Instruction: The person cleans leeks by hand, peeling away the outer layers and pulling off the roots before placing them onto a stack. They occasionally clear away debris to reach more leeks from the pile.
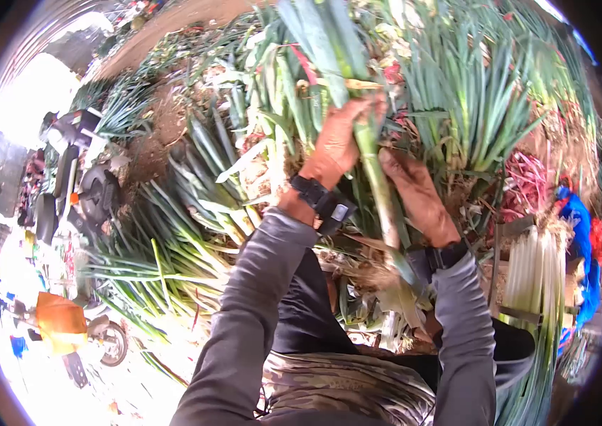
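A thick green onion stalk (379, 177) stands out in front of me, its leaves pointing away and its roots toward my lap. My left hand (336, 142) is wrapped round its upper part, just below the leaves. Close to the right side of the stalk is my right hand (418, 195), its fingers partly turned from view; whether they touch the stalk is unclear. Loose dry leaves and roots (372, 266) hang below the hands. Both wrists wear dark bands.
Piles of green onions (464, 92) lie ahead, with more at the left (166, 248). A bundle with white stems (535, 270) rests at the right beside blue plastic (581, 248) and red strips (524, 184). Motorbikes (95, 192) stand at the far left.
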{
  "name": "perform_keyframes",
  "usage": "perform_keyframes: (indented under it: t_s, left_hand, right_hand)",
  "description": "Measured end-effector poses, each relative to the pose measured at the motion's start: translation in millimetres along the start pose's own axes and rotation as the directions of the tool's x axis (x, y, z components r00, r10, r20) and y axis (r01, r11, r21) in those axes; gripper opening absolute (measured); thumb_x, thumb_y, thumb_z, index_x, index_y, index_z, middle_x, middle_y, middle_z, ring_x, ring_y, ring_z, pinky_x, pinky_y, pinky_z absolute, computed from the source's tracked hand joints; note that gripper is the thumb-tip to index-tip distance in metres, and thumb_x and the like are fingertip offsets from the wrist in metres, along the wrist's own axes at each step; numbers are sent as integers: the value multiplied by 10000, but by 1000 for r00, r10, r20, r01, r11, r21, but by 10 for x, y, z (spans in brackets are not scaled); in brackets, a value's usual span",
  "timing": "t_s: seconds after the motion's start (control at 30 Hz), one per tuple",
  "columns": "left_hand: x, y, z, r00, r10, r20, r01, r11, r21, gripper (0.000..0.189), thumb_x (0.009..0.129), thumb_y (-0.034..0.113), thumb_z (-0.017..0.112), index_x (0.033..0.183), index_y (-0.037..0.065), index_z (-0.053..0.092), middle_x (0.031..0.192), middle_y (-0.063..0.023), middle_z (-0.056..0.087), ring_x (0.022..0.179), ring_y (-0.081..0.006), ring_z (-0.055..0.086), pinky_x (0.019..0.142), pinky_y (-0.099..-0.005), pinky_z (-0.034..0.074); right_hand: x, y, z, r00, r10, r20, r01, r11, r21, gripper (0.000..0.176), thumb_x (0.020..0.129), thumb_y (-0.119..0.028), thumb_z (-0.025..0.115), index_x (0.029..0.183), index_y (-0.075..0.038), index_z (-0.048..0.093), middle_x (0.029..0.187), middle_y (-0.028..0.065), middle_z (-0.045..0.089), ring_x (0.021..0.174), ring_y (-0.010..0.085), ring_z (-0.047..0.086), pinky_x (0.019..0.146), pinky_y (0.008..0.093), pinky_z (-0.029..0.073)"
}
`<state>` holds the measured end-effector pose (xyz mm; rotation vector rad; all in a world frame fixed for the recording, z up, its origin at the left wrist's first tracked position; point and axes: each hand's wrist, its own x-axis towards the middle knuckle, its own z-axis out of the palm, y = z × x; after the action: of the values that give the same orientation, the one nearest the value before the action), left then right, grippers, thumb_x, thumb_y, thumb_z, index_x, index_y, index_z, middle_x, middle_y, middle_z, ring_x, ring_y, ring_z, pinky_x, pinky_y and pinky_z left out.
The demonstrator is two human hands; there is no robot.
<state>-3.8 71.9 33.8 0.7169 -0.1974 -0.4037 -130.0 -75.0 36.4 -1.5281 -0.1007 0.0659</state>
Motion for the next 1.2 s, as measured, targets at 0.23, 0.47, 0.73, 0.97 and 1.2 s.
perform_keyframes:
  t_s: [0.23, 0.47, 0.73, 0.97, 1.2]
  left_hand:
    - [-246, 109, 36, 997, 43, 69, -62, 952, 301, 382, 956, 375, 706, 1190, 77, 660, 1038, -10, 664, 911, -119, 598, 772, -308, 509]
    - [-120, -37, 54, 968, 248, -35, -244, 966, 84, 284, 974, 366, 704, 1072, 105, 649, 939, 8, 675, 801, -86, 610, 736, -259, 510]
    - [-79, -79, -523, 766, 455, 454, -564, 135, 815, 685, 881, 272, 695, 1455, 17, 421, 1281, -195, 597, 1139, -351, 599, 1010, -521, 452]
    - [-35, 406, -110, 982, 160, -104, -154, 986, 67, 278, 974, 320, 704, 1092, 85, 614, 867, -83, 653, 729, -202, 653, 631, -353, 560]
    - [24, 431, -146, 941, 315, -128, -297, 944, 142, 292, 992, 368, 673, 1053, 89, 613, 855, -53, 660, 728, -176, 646, 652, -315, 561]
  right_hand:
    - [139, 30, -72, 975, -222, 30, 223, 974, -34, 306, 1024, -97, 561, 1315, -23, 624, 1284, 81, 595, 1234, 154, 528, 1036, 317, 435]
    - [404, 273, 83, 1000, -17, -4, 17, 904, 428, 253, 991, -175, 670, 1235, -127, 625, 1165, -23, 600, 1113, 120, 558, 967, 310, 434]
    - [153, -297, 252, 998, -61, 0, 60, 989, -134, 412, 950, -49, 670, 1350, 8, 591, 1300, 100, 602, 1149, 177, 574, 998, 315, 470]
    - [-379, 109, -242, 1000, -17, -25, 16, 1000, -12, 358, 919, -124, 710, 1264, -51, 652, 1054, 79, 638, 926, 180, 616, 786, 318, 499]
    - [-1101, 1319, -680, 992, 85, 93, 20, 625, -780, 419, 902, -357, 746, 1119, -8, 660, 991, 144, 696, 799, 237, 645, 708, 376, 514]
